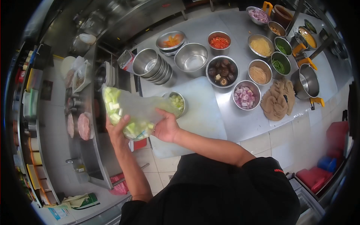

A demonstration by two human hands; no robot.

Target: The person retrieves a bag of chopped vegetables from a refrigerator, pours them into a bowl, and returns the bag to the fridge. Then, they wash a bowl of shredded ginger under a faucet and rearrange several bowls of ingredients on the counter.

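A clear plastic bag (pixel 137 103) of chopped pale-green vegetable pieces is held up over the left edge of the white cutting board (pixel 204 112). My left hand (pixel 118 131) grips its lower left side, thumb in front. At the lower right of the bag, my right hand (pixel 167 127) has its fingers curled against the plastic; part of them is hidden. Just behind the bag stands a small metal bowl (pixel 183 107) with similar green pieces, partly covered by the bag.
Stacked metal pots (pixel 148 63) and a large steel bowl (pixel 191 56) stand behind the board. To the right are containers of dark mushrooms (pixel 221 71), chopped purple onion (pixel 245 97) and chopped red pepper (pixel 219 42). A brown cloth (pixel 277 99) lies near the table's front edge.
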